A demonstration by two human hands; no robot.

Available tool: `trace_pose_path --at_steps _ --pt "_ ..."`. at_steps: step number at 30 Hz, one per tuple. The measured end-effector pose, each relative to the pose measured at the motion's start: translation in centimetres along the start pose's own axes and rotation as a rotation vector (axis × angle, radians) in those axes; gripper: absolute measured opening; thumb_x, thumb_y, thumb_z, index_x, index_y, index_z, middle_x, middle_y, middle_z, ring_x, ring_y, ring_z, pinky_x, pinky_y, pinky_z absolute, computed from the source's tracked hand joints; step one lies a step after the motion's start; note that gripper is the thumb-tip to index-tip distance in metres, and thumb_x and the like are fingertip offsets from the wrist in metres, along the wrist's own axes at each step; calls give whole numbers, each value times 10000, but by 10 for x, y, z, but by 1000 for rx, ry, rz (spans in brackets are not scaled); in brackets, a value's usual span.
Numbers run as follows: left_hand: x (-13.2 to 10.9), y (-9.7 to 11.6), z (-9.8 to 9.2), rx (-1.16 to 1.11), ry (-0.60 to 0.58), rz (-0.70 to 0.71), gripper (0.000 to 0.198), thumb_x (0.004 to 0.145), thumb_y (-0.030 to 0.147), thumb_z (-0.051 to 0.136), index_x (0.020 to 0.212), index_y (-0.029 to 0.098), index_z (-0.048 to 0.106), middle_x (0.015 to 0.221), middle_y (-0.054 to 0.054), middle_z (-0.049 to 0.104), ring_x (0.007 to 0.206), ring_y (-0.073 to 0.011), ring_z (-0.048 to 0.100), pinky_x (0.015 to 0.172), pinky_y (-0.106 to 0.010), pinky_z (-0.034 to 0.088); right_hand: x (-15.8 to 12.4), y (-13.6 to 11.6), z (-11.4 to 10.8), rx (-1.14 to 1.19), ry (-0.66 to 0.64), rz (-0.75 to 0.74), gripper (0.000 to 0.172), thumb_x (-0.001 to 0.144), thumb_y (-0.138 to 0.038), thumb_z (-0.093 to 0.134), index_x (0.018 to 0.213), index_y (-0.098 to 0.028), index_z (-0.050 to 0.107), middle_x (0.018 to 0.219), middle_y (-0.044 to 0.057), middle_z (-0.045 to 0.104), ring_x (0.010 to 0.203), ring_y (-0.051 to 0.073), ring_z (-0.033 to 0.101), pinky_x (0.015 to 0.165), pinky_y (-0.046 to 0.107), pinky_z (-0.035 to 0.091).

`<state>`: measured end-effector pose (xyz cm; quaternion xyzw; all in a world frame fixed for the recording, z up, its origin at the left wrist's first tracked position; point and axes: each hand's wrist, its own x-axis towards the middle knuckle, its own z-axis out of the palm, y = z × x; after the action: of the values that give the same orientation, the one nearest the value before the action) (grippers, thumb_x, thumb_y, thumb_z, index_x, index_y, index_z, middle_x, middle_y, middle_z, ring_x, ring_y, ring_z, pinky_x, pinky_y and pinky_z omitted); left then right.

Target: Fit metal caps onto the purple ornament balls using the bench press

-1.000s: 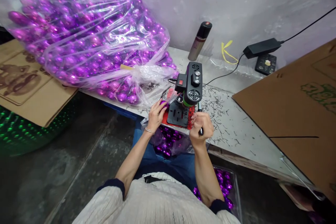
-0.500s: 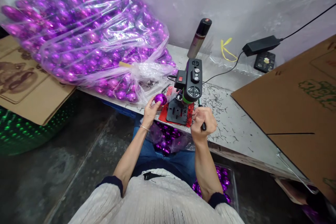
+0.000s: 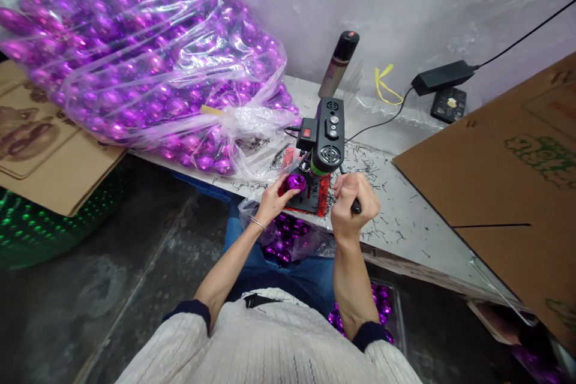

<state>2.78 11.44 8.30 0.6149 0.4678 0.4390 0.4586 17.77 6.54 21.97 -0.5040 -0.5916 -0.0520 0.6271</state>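
Note:
Between the fingers and thumb of my left hand is a shiny purple bauble. It is at the left side of a small black bench drill press, under its head and above the dark base plate; whether it touches the bit is hidden. My right hand is wrapped round the black grip of the lever on the press's right side. A red mat strewn with dark shavings lies beneath the base.
A big clear bag of purple baubles fills the table's left. Behind the press stands a spray can, with a power adapter farther right. A cardboard box borders the right side. More baubles lie in plastic at my lap.
My left hand has moved right with the purple bauble, from beside the press to under its head. My right hand has shifted slightly right with the lever grip.

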Motion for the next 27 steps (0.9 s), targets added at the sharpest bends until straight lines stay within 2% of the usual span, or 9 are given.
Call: trace_pose_path --at_steps 4,12,19,27 --pt "0 0 6 170 -21 108 576 899 458 754 1388 181 624 1337 -132 717 1235 -302 696 1106 -457 544 -3 1 -1 19 -10 -8 354 1007 -237 473 653 -231 472 610 -23 509 590 123 524 595 302 401" --pt "9 -4 12 342 -94 360 606 953 528 653 1433 172 554 1386 -183 652 1317 -319 620 1124 -514 507 -8 3 -2 3 -23 -34 299 999 -193 474 705 -226 520 643 -15 537 619 126 541 609 304 404" --pt "11 -10 22 275 -93 354 629 957 519 653 1484 210 506 1421 -160 629 1338 -303 598 1152 -494 469 -13 6 -5 -7 -56 -74 275 989 -163 468 729 -225 533 675 -3 579 647 133 567 624 300 430" --pt "8 -18 24 271 -90 343 632 960 532 644 1478 197 507 1425 -163 642 1339 -300 610 1175 -503 443 -48 25 5 29 -16 -147 254 997 -174 452 761 -231 527 700 -3 592 635 134 556 608 297 433"
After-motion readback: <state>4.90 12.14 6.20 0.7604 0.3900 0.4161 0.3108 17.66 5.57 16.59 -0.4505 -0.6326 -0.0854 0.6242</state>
